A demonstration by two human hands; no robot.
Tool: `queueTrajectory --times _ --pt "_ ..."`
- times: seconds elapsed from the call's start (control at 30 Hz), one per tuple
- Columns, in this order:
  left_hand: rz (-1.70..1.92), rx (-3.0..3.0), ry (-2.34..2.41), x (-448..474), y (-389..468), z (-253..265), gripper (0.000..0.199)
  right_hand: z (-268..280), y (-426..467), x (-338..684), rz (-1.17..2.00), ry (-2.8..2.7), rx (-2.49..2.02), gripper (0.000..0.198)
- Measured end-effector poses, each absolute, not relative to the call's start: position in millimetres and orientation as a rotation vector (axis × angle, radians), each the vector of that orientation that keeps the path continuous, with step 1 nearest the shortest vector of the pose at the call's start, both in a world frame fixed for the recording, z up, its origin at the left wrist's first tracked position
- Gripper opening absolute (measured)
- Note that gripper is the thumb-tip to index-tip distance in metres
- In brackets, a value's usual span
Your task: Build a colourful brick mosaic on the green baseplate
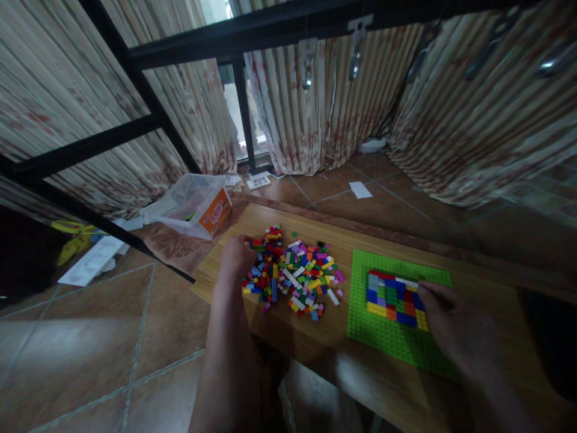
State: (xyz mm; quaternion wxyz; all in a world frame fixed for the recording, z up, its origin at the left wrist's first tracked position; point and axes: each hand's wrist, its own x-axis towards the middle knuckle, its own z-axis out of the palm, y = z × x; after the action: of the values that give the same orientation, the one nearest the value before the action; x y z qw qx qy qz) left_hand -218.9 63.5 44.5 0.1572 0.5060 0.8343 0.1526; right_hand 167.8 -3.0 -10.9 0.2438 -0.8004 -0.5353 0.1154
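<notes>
At the left edge of a loose heap of building bricks [306, 273] is my left hand [237, 257]. Its fingers are closed, with the tips mostly hidden; a red and green brick [257, 245] shows right at them, and whether it is gripped is unclear. My right hand [446, 310] is over the right side of a green baseplate [360, 325]. Thumb and forefinger are pinched together at the upper right corner of a flat, multicoloured brick block [392, 296] fixed on that plate. Anything between those fingertips is hidden.
All this lies on a low wooden table [311, 343]. A clear plastic box [192, 204] with an orange label stands beyond its left end. A black metal frame [270, 30] with hanging clips crosses above, before striped curtains [306, 114]. A dark object [547, 337] lies far right.
</notes>
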Motion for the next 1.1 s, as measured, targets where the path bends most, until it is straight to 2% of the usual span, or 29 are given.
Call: queueTrajectory --times 0.4,0.53,0.67,0.77,1.0,1.1 --pt "0.302 1.574 2.360 -219 71 31 0.035 -13 -3 167 0.294 -1.506 -2.193 0.044" --pt "0.465 1.556 2.338 -219 68 39 0.029 -12 -1 164 0.309 -1.469 -2.183 0.043" --pt "0.840 1.449 1.904 -209 62 48 0.028 -9 -2 160 0.315 -1.398 -2.118 0.042" --pt "0.976 1.297 1.479 -191 58 52 0.032 -3 -4 156 0.247 -1.315 -2.029 0.040" --pt "0.951 0.938 1.101 -132 56 49 0.033 13 -9 135 0.291 -1.283 -1.646 0.030" --pt "0.925 0.795 0.964 -103 52 42 0.034 18 -12 117 0.443 -1.310 -1.516 0.024"
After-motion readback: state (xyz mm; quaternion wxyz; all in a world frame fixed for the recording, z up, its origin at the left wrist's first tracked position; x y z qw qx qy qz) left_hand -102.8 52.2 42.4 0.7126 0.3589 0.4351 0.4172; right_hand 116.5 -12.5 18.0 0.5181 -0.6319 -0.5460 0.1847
